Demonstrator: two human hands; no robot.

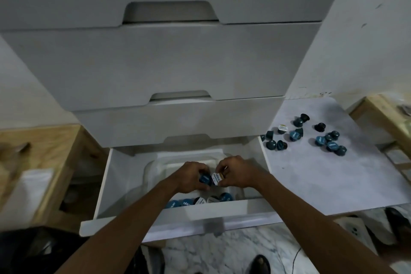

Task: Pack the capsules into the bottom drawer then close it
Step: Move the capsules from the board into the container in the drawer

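The bottom drawer [222, 209] of a white cabinet stands pulled out. Inside it lies a white tray [155, 168]. Both my hands are over the tray. My left hand [191, 177] grips a blue-lidded capsule [205, 179]. My right hand [239, 173] pinches a white-lidded capsule [217, 178] right beside it. Several capsules [200, 200] lie in a row along the drawer's front wall. On a white sheet [333, 176] to the right of the drawer, several more dark blue capsules [304, 135] lie scattered.
Three shut drawers [155, 66] rise above the open one. A wooden unit [44, 162] stands at the left, another wooden piece [387, 115] at the far right. Marble floor [222, 253] and a dark shoe [260, 264] lie below the drawer front.
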